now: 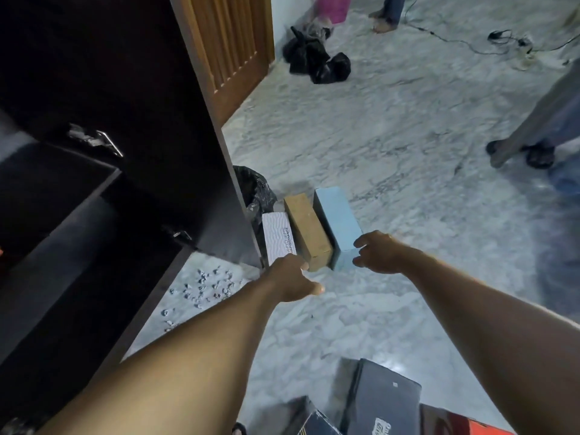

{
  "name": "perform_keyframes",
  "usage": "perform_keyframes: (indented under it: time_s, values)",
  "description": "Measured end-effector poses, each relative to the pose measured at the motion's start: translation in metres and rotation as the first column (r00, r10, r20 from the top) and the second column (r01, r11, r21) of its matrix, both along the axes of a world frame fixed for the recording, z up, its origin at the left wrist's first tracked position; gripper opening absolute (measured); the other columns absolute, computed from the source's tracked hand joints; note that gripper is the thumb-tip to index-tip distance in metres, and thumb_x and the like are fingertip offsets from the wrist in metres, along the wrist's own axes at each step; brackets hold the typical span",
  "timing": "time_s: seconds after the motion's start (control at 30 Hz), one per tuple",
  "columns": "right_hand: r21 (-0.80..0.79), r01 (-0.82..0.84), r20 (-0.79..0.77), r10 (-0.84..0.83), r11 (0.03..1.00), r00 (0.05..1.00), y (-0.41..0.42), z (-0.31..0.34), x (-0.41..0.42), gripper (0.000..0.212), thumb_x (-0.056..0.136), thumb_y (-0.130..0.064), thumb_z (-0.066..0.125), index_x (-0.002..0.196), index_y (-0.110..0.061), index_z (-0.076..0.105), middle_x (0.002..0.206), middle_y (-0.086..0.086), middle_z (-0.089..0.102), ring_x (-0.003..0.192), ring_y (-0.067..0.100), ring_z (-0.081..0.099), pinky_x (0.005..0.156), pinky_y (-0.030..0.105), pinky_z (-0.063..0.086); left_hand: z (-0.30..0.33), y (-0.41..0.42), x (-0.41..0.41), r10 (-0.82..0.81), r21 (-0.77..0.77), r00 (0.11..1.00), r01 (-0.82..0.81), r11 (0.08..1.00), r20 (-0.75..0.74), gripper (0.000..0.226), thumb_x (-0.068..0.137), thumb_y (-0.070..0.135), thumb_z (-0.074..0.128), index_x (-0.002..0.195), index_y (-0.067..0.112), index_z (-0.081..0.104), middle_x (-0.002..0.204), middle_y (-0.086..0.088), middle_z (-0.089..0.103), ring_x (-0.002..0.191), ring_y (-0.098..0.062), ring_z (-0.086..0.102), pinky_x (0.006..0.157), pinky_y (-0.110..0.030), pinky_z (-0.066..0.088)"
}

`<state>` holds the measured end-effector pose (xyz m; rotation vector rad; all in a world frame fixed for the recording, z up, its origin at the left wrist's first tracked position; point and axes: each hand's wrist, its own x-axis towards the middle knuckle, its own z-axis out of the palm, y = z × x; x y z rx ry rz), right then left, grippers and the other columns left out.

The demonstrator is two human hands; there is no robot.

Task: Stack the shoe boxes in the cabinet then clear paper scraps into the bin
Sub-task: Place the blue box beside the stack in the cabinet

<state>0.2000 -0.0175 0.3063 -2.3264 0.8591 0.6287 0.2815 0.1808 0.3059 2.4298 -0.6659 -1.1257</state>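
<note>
Three shoe boxes stand side by side on the marble floor: a white one (277, 235), a brown one (307, 229) and a light blue one (339, 222). My left hand (290, 279) reaches the near ends of the white and brown boxes, fingers touching there. My right hand (378, 251) curls round the near end of the blue box. The dark cabinet (103, 215) stands open at the left. Several crumpled paper scraps (208, 285) lie on the floor by its base. A bin with a black liner (252, 188) stands behind the cabinet's door.
More shoe boxes, dark (378, 397) and red (461, 423), lie near my feet. Black bags (317, 59) sit by a wooden door (230, 48). Other people's legs (533, 133) stand at the right and far back. A cable (455, 42) runs across the floor.
</note>
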Motion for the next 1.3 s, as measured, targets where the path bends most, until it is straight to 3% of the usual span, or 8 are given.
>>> perform_keyframes:
  time_s: [0.17, 0.3, 0.43, 0.57, 0.77, 0.97, 1.1, 1.3]
  values:
    - [-0.022, 0.039, 0.04, -0.038, 0.999, 0.998, -0.027, -0.074, -0.005, 0.054, 0.087, -0.029, 0.065, 0.138, -0.02, 0.052, 0.139, 0.007, 0.055, 0.126, 0.025, 0.051, 0.104, 0.032, 0.043, -0.082, -0.045, -0.004, 0.039, -0.027, 0.999, -0.038, 0.999, 0.015, 0.062, 0.081, 0.041, 0.073, 0.133, 0.011, 0.055, 0.135, -0.006, 0.056, 0.119, -0.024, 0.055, 0.083, -0.027, 0.042]
    - [-0.099, 0.068, 0.076, -0.061, 0.993, 0.995, -0.051, -0.158, 0.01, 0.054, 0.086, -0.027, 0.063, 0.138, -0.021, 0.051, 0.139, 0.007, 0.054, 0.126, 0.025, 0.052, 0.102, 0.031, 0.043, -0.168, -0.078, 0.006, 0.064, -0.078, 0.998, -0.064, 0.995, -0.003, 0.054, 0.084, 0.032, 0.071, 0.132, 0.014, 0.054, 0.132, -0.003, 0.055, 0.118, -0.023, 0.054, 0.088, -0.025, 0.04]
    - [-0.206, 0.072, 0.157, -0.039, 0.976, 0.987, -0.072, -0.235, 0.037, 0.056, 0.09, -0.029, 0.061, 0.142, -0.016, 0.046, 0.145, 0.009, 0.049, 0.133, 0.027, 0.045, 0.103, 0.03, 0.038, -0.258, -0.107, 0.022, 0.118, -0.137, 0.993, -0.119, 0.983, -0.011, 0.011, 0.089, 0.017, 0.062, 0.085, 0.024, 0.055, 0.105, -0.003, 0.051, 0.095, -0.02, 0.05, 0.079, -0.023, 0.037]
    - [-0.28, 0.091, 0.215, -0.03, 0.956, 0.976, -0.088, -0.296, 0.063, 0.072, 0.085, -0.046, 0.067, 0.146, -0.018, 0.041, 0.147, 0.012, 0.043, 0.133, 0.03, 0.042, 0.106, 0.036, 0.038, -0.324, -0.137, 0.032, 0.125, -0.201, 0.991, -0.112, 0.973, 0.05, 0.03, 0.091, 0.013, 0.057, 0.12, 0.008, 0.061, 0.124, -0.011, 0.06, 0.117, -0.03, 0.054, 0.091, -0.029, 0.042]
    - [-0.34, 0.145, 0.232, -0.066, 0.929, 0.97, -0.102, -0.347, 0.082, 0.085, 0.066, -0.072, 0.069, 0.138, -0.04, 0.04, 0.163, 0.002, 0.003, 0.148, 0.042, 0.003, 0.109, 0.066, 0.029, -0.394, -0.168, 0.043, 0.161, -0.218, 0.987, -0.161, 0.963, -0.02, 0.037, 0.087, 0.007, 0.053, 0.123, -0.002, 0.055, 0.127, -0.022, 0.057, 0.117, -0.039, 0.054, 0.095, -0.044, 0.048]
    - [-0.369, 0.187, 0.35, -0.05, 0.911, 0.936, -0.11, -0.367, 0.079, 0.068, 0.073, -0.065, 0.068, 0.129, -0.036, 0.042, 0.137, 0.01, 0.034, 0.122, 0.04, 0.042, 0.101, 0.048, 0.045, -0.426, -0.176, 0.045, 0.278, -0.224, 0.956, -0.293, 0.929, -0.099, 0.039, 0.089, 0.009, 0.047, 0.127, 0.007, 0.055, 0.124, -0.016, 0.058, 0.112, -0.034, 0.056, 0.09, -0.036, 0.049]
    - [-0.366, 0.198, 0.377, -0.05, 0.909, 0.925, -0.112, -0.367, 0.061, 0.071, 0.076, -0.064, 0.063, 0.138, -0.04, 0.038, 0.141, 0.012, 0.034, 0.121, 0.042, 0.045, 0.101, 0.047, 0.044, -0.442, -0.175, 0.041, 0.444, -0.198, 0.851, -0.503, 0.841, -0.28, 0.034, 0.093, 0.012, 0.044, 0.123, 0.001, 0.056, 0.108, -0.019, 0.058, 0.097, -0.031, 0.058, 0.072, -0.033, 0.045]
    - [-0.302, 0.225, 0.39, -0.095, 0.926, 0.916, -0.118, -0.359, 0.006, 0.071, 0.085, -0.061, 0.053, 0.149, -0.045, 0.027, 0.147, 0.013, 0.033, 0.128, 0.039, 0.045, 0.109, 0.043, 0.039, -0.461, -0.172, 0.016, 0.58, -0.114, 0.561, -0.769, 0.629, -0.59, 0.028, 0.099, 0.036, 0.048, 0.112, 0.012, 0.056, 0.088, -0.008, 0.056, 0.083, -0.025, 0.053, 0.073, -0.034, 0.045]
